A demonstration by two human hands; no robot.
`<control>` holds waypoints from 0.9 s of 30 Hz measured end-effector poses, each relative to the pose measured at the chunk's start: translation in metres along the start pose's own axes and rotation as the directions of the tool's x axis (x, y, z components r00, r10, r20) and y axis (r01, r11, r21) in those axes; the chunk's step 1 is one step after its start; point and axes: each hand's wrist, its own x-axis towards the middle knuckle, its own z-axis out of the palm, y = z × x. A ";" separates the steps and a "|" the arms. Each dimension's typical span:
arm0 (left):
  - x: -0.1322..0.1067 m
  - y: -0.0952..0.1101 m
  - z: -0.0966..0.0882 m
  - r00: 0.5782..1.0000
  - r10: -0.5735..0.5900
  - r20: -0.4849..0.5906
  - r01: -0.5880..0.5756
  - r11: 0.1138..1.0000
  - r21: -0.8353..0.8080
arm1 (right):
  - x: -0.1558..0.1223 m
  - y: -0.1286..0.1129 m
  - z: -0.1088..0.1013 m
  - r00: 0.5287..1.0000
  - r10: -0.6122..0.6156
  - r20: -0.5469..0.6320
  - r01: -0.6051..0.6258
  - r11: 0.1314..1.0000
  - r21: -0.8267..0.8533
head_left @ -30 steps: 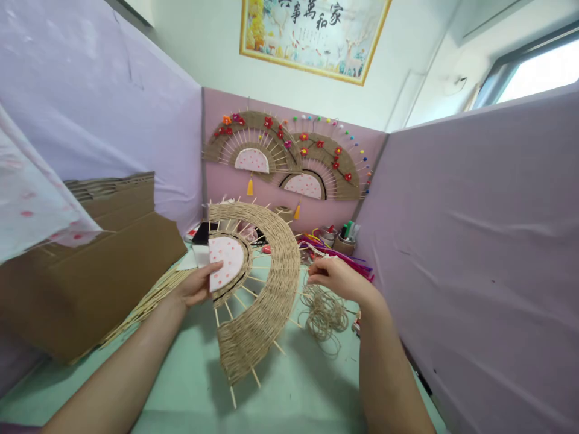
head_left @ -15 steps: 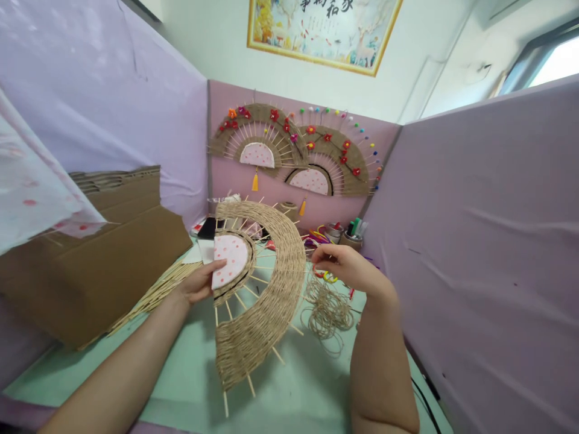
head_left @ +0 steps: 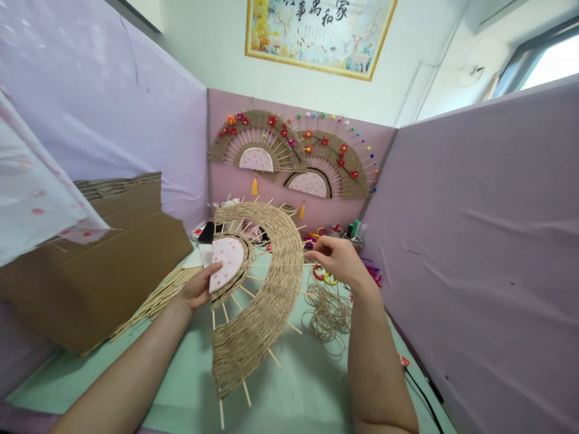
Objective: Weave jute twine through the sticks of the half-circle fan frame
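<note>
One woven fan (head_left: 286, 259) is held over the green table (head_left: 307, 386), its straight side turned to nine o'clock; its spotted half-disc (head_left: 230, 256) is clamped between the thumb and fingers of the left hand (head_left: 199, 289); the right hand (head_left: 338, 259) is held just beside the outer rim, at three o'clock from the half-disc, thumb and fingertips close together, though whether anything is pinched cannot be told. Tangled twine (head_left: 329, 310) is seen at four o'clock; cardboard (head_left: 104, 283) is stood at nine.
</note>
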 end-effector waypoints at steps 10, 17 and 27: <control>0.000 0.000 -0.007 1.000 -0.007 0.025 0.006 0.999 0.047 | 0.004 0.024 0.007 0.986 -0.023 0.166 0.001 0.991 0.130; 0.000 0.002 -0.007 1.000 -0.007 0.019 0.005 0.992 0.128 | 0.005 0.021 0.002 0.998 -0.002 0.068 -0.001 0.999 0.047; -0.001 0.004 -0.013 0.998 -0.070 0.010 0.066 0.978 0.198 | -0.001 0.016 -0.004 0.985 0.009 0.171 -0.047 0.975 0.217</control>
